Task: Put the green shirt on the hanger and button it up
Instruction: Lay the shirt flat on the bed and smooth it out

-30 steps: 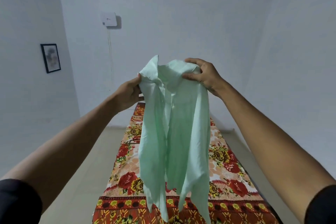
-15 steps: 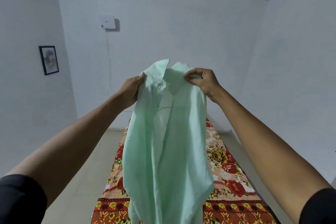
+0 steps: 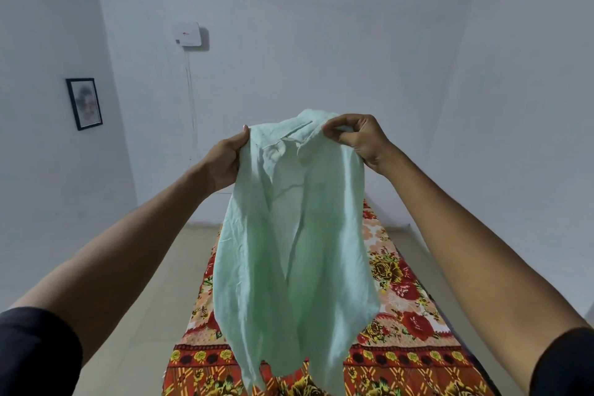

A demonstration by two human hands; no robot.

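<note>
A pale green shirt (image 3: pixel 289 235) hangs in the air in front of me, held up by its top near the collar. My left hand (image 3: pixel 226 162) grips the shirt's left shoulder edge, thumb on the near side. My right hand (image 3: pixel 360 138) pinches the fabric at the right of the collar with curled fingers. The shirt's front falls open down the middle and its hem dangles over the near end of the mattress. No hanger is in view.
A mattress with a red and yellow floral cover (image 3: pixel 398 292) lies on the tiled floor (image 3: pixel 144 315) below the shirt. White walls close in the room, with a framed picture (image 3: pixel 84 103) at left and a white box (image 3: pixel 188 34) on the far wall.
Both hands have spread a little wider and dropped slightly in view. The shirt has opened out and hangs broader than before.
</note>
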